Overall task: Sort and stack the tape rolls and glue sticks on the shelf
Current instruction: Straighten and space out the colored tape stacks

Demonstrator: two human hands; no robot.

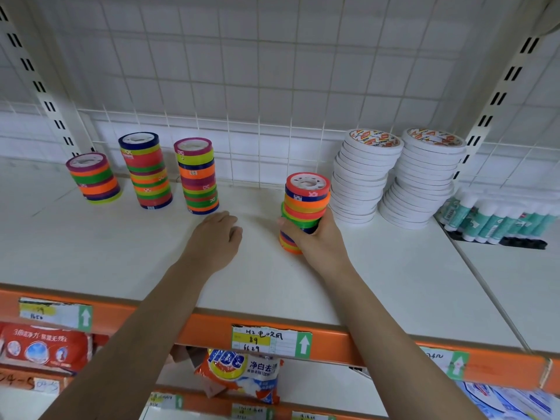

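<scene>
The white shelf (121,253) holds stacks of tape. One bright stack (306,212) stands near the middle. Left of it stand three more bright stacks (148,171). Right of it lean two tall white stacks (397,177). Farther right lie green and white glue sticks (497,219) in a row.

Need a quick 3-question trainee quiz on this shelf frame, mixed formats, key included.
1. True or false: the left hand holds a tape roll.
2. How many stacks of coloured tape stand on the shelf, counting the gripped stack?
3. The glue sticks lie: A) far left B) far right C) centre.

Key:
1. False; it rests empty on the shelf, while the right hand grips a stack.
2. Four.
3. B, right of the white tape stacks.
</scene>
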